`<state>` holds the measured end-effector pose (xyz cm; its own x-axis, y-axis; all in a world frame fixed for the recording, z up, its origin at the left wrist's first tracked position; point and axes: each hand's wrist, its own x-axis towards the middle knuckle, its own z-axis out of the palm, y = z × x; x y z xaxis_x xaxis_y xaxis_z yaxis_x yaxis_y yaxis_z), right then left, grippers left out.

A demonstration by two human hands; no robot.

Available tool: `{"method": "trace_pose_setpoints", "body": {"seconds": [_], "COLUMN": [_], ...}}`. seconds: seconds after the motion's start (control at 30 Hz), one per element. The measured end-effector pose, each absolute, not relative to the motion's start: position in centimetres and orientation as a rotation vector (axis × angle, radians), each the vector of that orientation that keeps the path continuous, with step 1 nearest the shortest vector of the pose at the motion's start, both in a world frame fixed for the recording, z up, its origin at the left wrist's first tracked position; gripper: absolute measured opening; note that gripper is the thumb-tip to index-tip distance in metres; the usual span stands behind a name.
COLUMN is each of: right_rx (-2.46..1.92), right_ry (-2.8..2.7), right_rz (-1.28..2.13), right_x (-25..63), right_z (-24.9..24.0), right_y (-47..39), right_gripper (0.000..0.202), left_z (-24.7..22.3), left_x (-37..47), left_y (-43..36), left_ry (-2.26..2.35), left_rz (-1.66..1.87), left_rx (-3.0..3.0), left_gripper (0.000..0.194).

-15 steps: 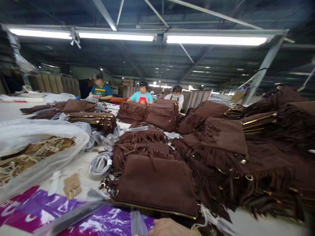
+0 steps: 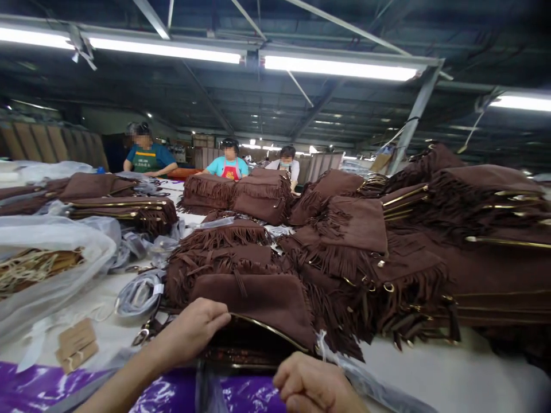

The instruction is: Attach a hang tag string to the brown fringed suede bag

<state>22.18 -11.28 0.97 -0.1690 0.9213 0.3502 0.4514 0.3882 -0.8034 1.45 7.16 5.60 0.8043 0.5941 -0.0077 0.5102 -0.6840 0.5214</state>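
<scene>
A long pale work table [image 2: 451, 373] is covered from the near edge to the far end. Its right half is taken up by large heaps of dark brown fringed suede bags [image 2: 430, 246], stacked flat with gold zips showing. At the left, a big clear plastic sack of tan cords [image 2: 47, 264] is seen, with further flat brown bags [image 2: 112, 198] piled beyond it. At the far end three people [image 2: 228, 163] are stationed behind more stacks. A purple glossy plastic sheet [image 2: 55, 384] is spread along the near left edge.

At near centre lies a brown suede bag with a gold zip [image 2: 262, 304], its mouth held open toward the camera. The upper lip is grasped by the left hand [image 2: 193, 330], fingers curled over the edge. The right hand [image 2: 314, 384] is loosely clenched at the bag's near edge; whether anything is gripped in it cannot be told. Small tan card tags [image 2: 75, 344] lie to the left.
</scene>
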Motion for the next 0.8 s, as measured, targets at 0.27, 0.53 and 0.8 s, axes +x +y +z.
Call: {"method": "trace_pose_setpoints", "body": {"seconds": [0.27,0.53,0.8], "right_rx": [-1.405,-1.763,-1.661], "right_ry": [-2.157,-1.717,-1.616], "right_rz": [0.369,0.353,0.624], "right_x": [20.9,22.4,23.6], "right_z": [-0.8,0.8,5.0], "right_y": [-7.5,-9.5,-9.1], "right_gripper": [0.015,0.019,0.023], "left_z": [7.2,5.1,2.5], "left_x": [2.3,2.6,8.2], "left_y": [8.7,6.1,1.8], "left_ry": [0.942,0.944,0.521], "left_rz": [0.475,0.669,0.399], "left_rx": [2.518,2.915,2.657], "left_gripper": [0.035,0.029,0.039]}}
